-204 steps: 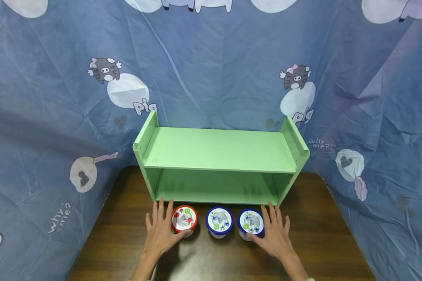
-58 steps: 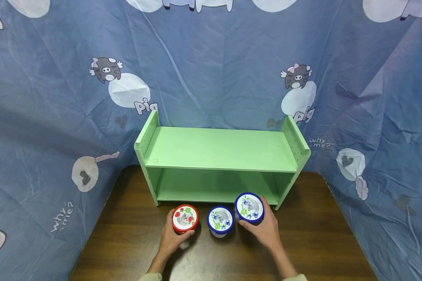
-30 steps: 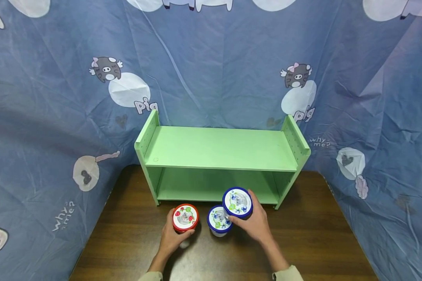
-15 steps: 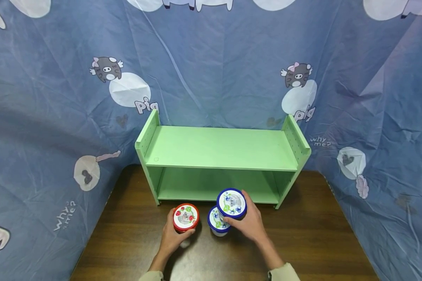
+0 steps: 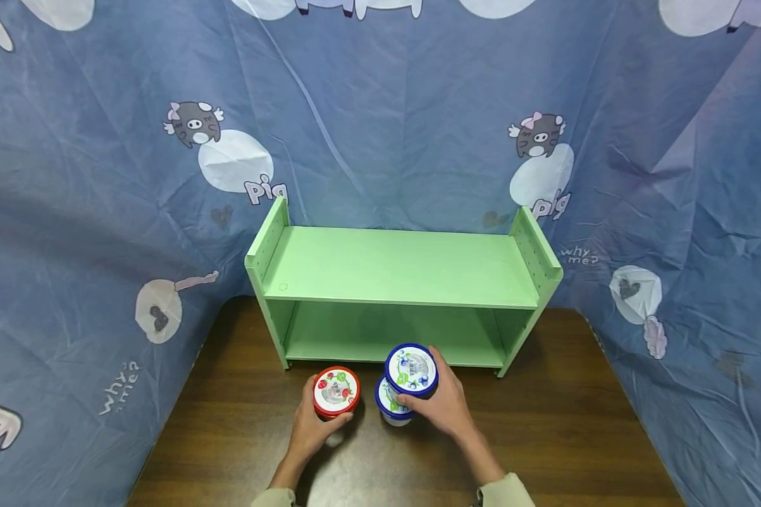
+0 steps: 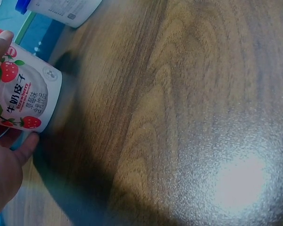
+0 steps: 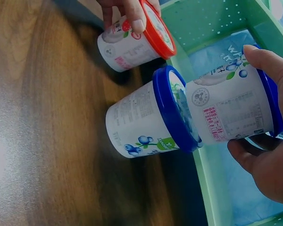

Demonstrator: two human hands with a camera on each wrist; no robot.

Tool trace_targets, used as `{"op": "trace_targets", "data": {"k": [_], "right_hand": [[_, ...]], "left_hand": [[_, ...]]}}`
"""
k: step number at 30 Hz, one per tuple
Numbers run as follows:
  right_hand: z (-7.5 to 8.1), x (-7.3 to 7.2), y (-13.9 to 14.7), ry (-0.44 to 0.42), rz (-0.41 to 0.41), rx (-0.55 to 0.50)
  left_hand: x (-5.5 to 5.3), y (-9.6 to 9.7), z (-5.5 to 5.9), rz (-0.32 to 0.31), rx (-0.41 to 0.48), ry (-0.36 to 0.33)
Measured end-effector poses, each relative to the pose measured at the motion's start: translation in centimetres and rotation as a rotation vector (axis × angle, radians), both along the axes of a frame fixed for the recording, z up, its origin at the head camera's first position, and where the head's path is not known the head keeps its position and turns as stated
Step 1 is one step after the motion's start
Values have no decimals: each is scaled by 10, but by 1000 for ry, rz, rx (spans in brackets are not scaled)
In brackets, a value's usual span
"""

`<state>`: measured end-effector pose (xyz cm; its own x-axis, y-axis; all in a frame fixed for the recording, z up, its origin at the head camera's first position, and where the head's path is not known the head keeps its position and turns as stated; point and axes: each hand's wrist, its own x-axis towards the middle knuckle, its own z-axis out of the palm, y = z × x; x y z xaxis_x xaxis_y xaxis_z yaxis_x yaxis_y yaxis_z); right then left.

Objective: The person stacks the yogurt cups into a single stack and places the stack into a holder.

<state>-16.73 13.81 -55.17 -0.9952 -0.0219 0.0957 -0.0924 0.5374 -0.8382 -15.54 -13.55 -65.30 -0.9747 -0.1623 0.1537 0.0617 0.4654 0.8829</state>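
Observation:
My right hand (image 5: 447, 401) grips a blueberry tub (image 7: 231, 101) with a blue lid, thumb on the near side and fingers on the far side. Its base is over the lid of a second blue-lidded blueberry tub (image 7: 139, 120), which stands upright on the table. Whether base and lid touch, I cannot tell. To the left, a strawberry tub (image 5: 336, 391) with a red lid is gripped by my left hand (image 5: 308, 426); its printed side shows in the left wrist view. Whether that tub is lifted off the table is unclear.
A light green two-level shelf (image 5: 393, 264) stands directly behind the tubs, with raised side panels. The brown wooden table (image 5: 564, 429) extends to both sides. A blue patterned cloth (image 5: 380, 120) hangs behind and around it.
Both hands took hold of a tub. My right hand lifted its blueberry tub and carried it left over the middle one, then slightly lower. The left hand with the strawberry tub hardly moved lately.

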Motion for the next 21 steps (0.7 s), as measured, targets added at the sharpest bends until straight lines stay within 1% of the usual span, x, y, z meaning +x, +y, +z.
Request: {"op": "trace_targets", "data": {"k": [13,21], "right_hand": [[-5,0,-4,-24,18,-16],[-6,0,-7,-14,41,10]], "left_hand": [[-1,1,-3,-6,-14,-2],[-1,1,-4,-6,0,-4]]}}
